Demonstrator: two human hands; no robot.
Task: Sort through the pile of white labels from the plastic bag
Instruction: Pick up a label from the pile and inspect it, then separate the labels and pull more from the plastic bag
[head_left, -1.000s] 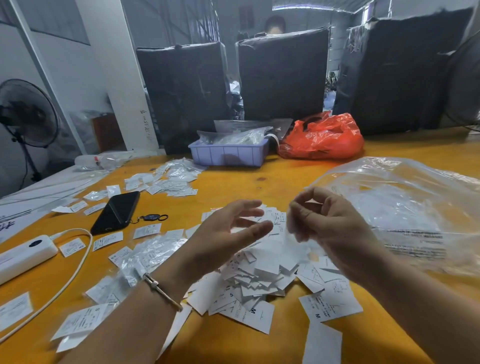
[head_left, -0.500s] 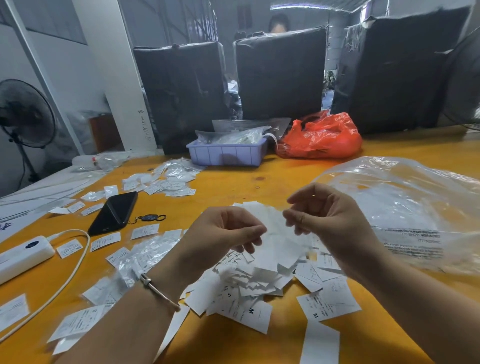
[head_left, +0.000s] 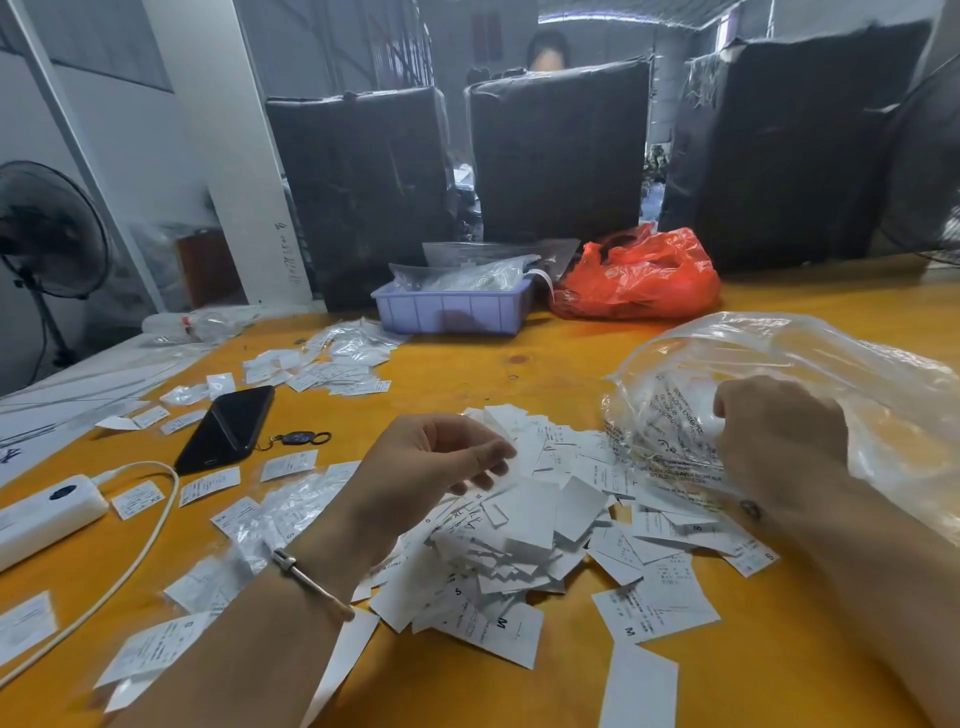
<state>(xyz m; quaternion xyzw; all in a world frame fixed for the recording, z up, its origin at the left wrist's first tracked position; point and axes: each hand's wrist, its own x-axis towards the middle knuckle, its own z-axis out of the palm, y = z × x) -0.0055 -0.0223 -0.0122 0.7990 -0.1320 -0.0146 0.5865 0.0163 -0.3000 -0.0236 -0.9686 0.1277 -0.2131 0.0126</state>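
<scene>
- White labels (head_left: 519, 535) heaped in a loose pile at centre frame on the yellow desk (head_left: 467, 358), sizes S, M and XL readable on several; strays spread toward lower right and lower left.
- Left hand (head_left: 431, 467) poised over the pile's upper left part, fingers curled, thumb and fingertips apparently pinching a label or two; grip partly hidden.
- Right hand (head_left: 774, 441) at right of frame, fingers closed on the crumpled mouth of the clear plastic bag (head_left: 805, 374), which lies touching the pile's right edge.
- Likely step: drawing or shaking more labels out of the bag while picking singles from the heap.
- Best done by lifting one label at a time, reading the size letter, keeping the bag mouth low over the pile so nothing scatters.
- Open desk above the pile, toward the lilac tray (head_left: 452, 312) and red bag (head_left: 639, 280), offers room for sorted stacks.
- Left side crowded: black phone (head_left: 228, 426), key fob (head_left: 301, 439), white power bank (head_left: 47, 514) with cable (head_left: 150, 540), earlier-looking small packets and labels.
- Near desk edge at bottom of frame close to fallen labels; risk of sliding off.
</scene>
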